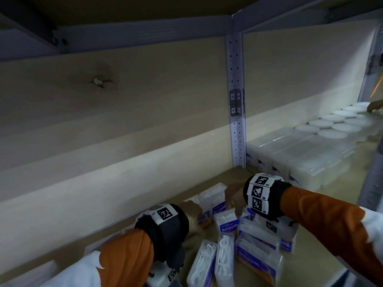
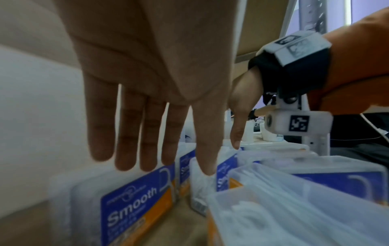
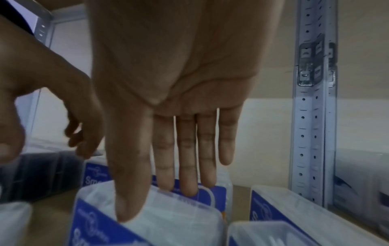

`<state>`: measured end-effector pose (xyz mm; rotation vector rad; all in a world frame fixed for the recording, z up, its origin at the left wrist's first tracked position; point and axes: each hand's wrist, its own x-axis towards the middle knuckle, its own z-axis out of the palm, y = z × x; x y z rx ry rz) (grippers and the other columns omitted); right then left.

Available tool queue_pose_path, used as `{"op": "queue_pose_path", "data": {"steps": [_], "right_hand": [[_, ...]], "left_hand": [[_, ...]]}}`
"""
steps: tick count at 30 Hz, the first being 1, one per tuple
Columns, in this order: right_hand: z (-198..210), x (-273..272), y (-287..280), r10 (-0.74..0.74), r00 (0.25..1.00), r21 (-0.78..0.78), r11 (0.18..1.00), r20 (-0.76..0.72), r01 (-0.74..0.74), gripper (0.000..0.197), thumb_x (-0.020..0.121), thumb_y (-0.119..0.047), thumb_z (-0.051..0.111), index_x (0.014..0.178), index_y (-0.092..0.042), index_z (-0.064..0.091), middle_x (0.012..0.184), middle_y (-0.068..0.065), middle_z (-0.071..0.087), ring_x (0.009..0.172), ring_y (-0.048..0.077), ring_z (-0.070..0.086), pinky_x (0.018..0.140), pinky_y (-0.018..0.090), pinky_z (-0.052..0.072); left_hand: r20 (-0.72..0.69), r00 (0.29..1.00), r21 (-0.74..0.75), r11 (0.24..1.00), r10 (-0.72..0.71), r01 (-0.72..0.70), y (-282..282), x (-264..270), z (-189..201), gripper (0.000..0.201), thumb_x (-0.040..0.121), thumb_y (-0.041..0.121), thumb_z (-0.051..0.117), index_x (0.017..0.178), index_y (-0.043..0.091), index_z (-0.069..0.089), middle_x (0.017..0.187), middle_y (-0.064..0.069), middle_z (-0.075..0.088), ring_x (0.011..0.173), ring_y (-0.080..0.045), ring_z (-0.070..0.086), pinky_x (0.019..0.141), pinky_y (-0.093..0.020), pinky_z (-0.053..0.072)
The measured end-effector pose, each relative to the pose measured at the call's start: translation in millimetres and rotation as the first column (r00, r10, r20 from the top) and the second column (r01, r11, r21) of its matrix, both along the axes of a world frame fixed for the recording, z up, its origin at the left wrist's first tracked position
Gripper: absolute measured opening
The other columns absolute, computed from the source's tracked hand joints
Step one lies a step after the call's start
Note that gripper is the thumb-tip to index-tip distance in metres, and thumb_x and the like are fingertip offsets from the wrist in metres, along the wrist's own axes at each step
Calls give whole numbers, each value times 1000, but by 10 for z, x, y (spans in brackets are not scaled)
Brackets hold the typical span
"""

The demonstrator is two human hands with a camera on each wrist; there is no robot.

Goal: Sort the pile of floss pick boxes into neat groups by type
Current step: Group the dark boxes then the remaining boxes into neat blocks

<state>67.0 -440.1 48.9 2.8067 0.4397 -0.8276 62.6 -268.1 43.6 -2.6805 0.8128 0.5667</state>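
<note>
both orange-sleeved arms reach forward over the floss pick boxes (image 1: pixel 244 243) piled on the shelf (image 1: pixel 323 264), left hand (image 2: pixel 147 93) and right hand (image 3: pixel 174 103) flat, fingers straight and pointing down, grasping nothing.

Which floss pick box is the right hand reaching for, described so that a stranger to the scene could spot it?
Find the perforated metal upright at the back of the shelf; the pile of clear boxes lies on the board to its left. Under the straight fingers of the right hand stands a floss pick box with a blue label. Unlike its neighbours, it has the thumb and fingertips at its top edge.
</note>
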Motion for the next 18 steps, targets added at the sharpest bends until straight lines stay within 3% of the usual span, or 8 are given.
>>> {"op": "queue_pose_path", "data": {"steps": [6, 10, 14, 16, 18], "right_hand": [[-41, -87, -39, 22, 1000, 4, 1000, 11, -22, 60, 91, -14, 59, 145, -6, 34, 148, 11, 35, 136, 25, 33, 103, 26, 31], [-73, -115, -61, 23, 999, 13, 1000, 46, -23, 58, 92, -13, 57, 145, -10, 34, 147, 12, 36, 136, 26, 34, 105, 31, 35], [-99, -140, -65, 28, 996, -5, 1000, 80, -27, 55, 91, -13, 56, 143, -12, 38, 146, 11, 39, 133, 27, 38, 105, 33, 37], [-99, -152, -73, 36, 996, -16, 999, 85, -34, 53, 92, -12, 56, 142, -11, 39, 145, 12, 41, 132, 27, 40, 105, 33, 37], [-94, -166, -93, 31, 996, -17, 999, 83, -30, 54, 92, -13, 56, 143, -12, 38, 146, 11, 40, 133, 27, 39, 105, 32, 36]], "left_hand": [[-203, 977, -31, 997, 60, -68, -17, -273, 0, 51, 88, 44, 59, 121, 7, 55, 124, -12, 59, 115, -27, 56, 87, -31, 43], [-266, 963, 33, 999, 49, -42, -32, -330, -23, 57, 86, 42, 62, 125, 2, 52, 127, -16, 58, 117, -30, 55, 97, -36, 45], [-274, 960, 52, 998, 55, -42, -28, -337, -73, 58, 86, 41, 63, 128, 3, 51, 126, -14, 58, 117, -28, 55, 96, -35, 45], [-288, 955, 24, 997, 74, -70, -21, -325, -103, 55, 85, 40, 64, 124, 4, 53, 113, -12, 60, 106, -24, 57, 88, -33, 46], [-290, 953, -10, 995, 88, -95, -12, -327, -121, 52, 84, 38, 65, 121, 2, 56, 88, -4, 56, 92, -19, 52, 75, -29, 44]]}}
